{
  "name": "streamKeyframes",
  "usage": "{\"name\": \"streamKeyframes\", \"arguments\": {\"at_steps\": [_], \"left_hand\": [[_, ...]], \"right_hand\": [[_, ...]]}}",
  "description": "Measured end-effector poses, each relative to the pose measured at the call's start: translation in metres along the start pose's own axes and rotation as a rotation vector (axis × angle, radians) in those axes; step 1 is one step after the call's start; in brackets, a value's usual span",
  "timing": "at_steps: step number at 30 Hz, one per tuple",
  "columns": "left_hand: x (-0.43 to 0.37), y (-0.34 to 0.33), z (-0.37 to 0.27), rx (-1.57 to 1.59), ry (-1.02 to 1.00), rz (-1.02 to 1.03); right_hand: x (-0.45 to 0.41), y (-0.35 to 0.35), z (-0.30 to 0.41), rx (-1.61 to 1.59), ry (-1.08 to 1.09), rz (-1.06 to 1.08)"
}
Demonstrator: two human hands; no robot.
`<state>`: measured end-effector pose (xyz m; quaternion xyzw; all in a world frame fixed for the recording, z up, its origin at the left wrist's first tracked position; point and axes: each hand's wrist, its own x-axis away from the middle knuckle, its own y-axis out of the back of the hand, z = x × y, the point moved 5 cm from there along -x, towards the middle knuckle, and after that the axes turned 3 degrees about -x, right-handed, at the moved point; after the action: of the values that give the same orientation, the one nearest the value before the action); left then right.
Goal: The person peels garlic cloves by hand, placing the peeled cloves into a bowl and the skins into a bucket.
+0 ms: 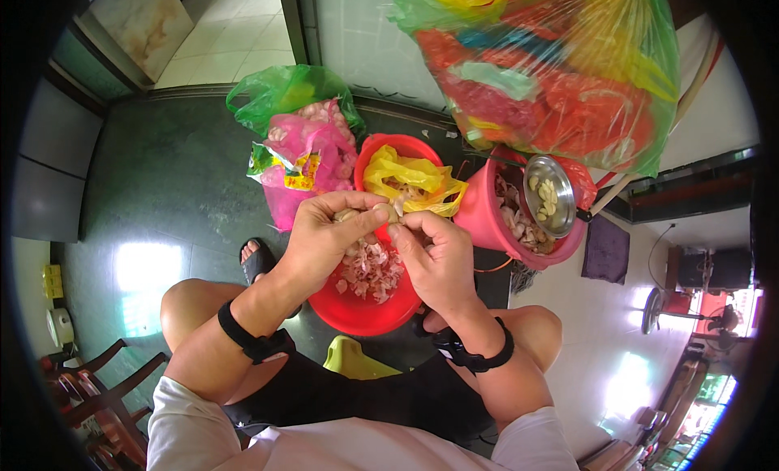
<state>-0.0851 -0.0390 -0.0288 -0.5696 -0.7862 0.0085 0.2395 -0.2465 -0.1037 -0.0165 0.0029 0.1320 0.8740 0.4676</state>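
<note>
My left hand cups several garlic cloves, with one clove pinched at its thumb tip. The thumb and forefinger of my right hand grip that same clove from the other side, where a thin bit of papery skin sticks up. Below both hands sits a red plastic basin holding loose garlic skins. To the right, a steel bowl with pale peeled cloves rests on a pink bucket, which contains more skins and garlic pieces.
Pink mesh bags of garlic bulbs and a green plastic bag lie ahead-left. A yellow bag lines a red container. One large stuffed plastic bag bulges at upper right. Between my legs is a yellow-green stool.
</note>
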Motion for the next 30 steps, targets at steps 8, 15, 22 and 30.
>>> {"name": "streamKeyframes", "arguments": {"at_steps": [8, 15, 22, 30], "left_hand": [[0.001, -0.007, 0.0, -0.246, -0.279, -0.009], [0.008, -0.011, -0.005, -0.386, -0.419, -0.063], [0.005, -0.008, 0.005, -0.383, -0.44, -0.058], [0.006, -0.006, 0.006, -0.059, 0.012, 0.114]], "right_hand": [[0.0, 0.01, 0.015, 0.14, 0.114, -0.09], [0.002, 0.009, 0.013, 0.185, 0.209, -0.113], [0.001, 0.009, 0.013, 0.242, 0.278, -0.139], [0.004, 0.014, -0.007, -0.274, -0.074, -0.01]]}}
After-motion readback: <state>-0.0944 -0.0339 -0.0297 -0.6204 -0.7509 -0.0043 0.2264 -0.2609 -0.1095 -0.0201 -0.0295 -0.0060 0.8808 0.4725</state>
